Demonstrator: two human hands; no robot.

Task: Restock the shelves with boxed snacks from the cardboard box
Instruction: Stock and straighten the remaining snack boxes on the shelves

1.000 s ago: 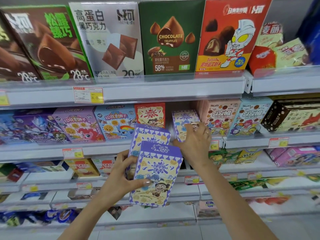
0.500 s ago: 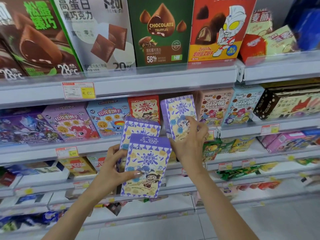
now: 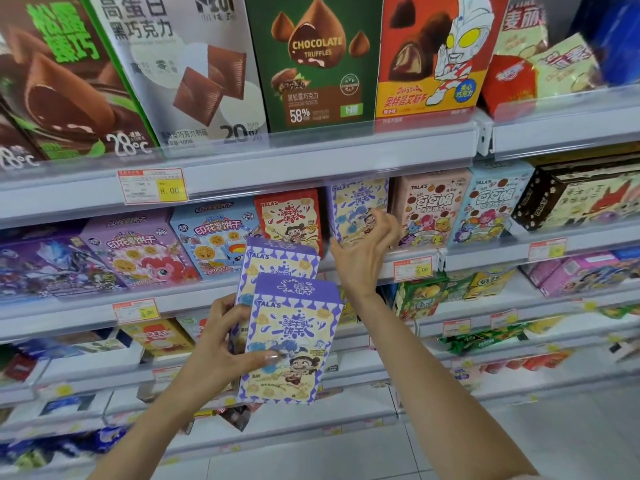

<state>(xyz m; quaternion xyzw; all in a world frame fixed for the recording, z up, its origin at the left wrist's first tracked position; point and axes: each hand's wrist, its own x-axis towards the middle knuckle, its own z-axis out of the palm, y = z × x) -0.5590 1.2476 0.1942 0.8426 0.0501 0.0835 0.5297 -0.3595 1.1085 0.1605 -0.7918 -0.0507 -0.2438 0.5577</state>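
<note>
On middle shelf (image 3: 194, 301), right hand (image 3: 362, 252) grips purple box (image 3: 353, 206); left hand (image 3: 221, 355) clamps two stacked boxes (image 3: 291, 336).

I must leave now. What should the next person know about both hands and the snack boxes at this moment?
Left hand: grips two purple-and-cream cardboard snack boxes, one overlapping the other, in front of the lower shelves.
Right hand: fingers curl on a third purple-and-cream box, upright on the white second shelf between the red carton and the pink carton.
Done: the third box stands in its row.
Left: release it, then shelve the two held boxes. The supply cardboard box is out of view.
</note>
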